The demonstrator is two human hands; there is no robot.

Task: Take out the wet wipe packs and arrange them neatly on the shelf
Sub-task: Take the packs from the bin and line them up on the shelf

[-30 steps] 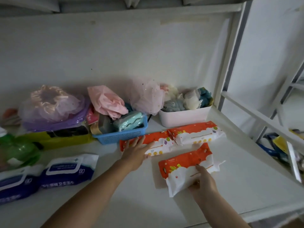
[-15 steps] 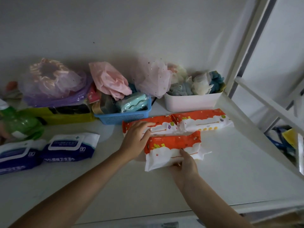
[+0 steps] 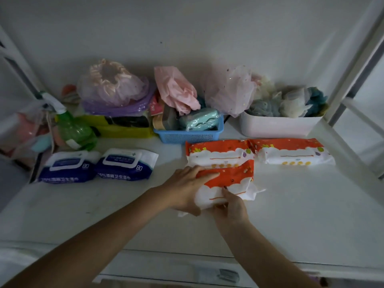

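Observation:
Three orange-and-white wet wipe packs lie on the white shelf (image 3: 311,204). Two sit side by side behind: one in the middle (image 3: 220,154), one to the right (image 3: 291,152). The third pack (image 3: 232,181) lies in front of the middle one, overlapping its front edge. My left hand (image 3: 185,190) grips this pack's left end, fingers over the top. At its near edge my right hand (image 3: 230,206) holds it, one finger lying on the white part. Two blue-and-white wipe packs (image 3: 68,167) (image 3: 126,165) lie side by side at the left.
Along the back wall stand a green spray bottle (image 3: 72,129), a yellow box (image 3: 122,127) topped with purple bags, a blue basket (image 3: 187,136) of small items and a white bin (image 3: 278,125) of fabric pieces. White frame posts (image 3: 353,65) rise at the right.
The front orange pack has moved left and back, up against the middle pack. My left hand left the rear pack and took the front pack's left end. The view tilted down.

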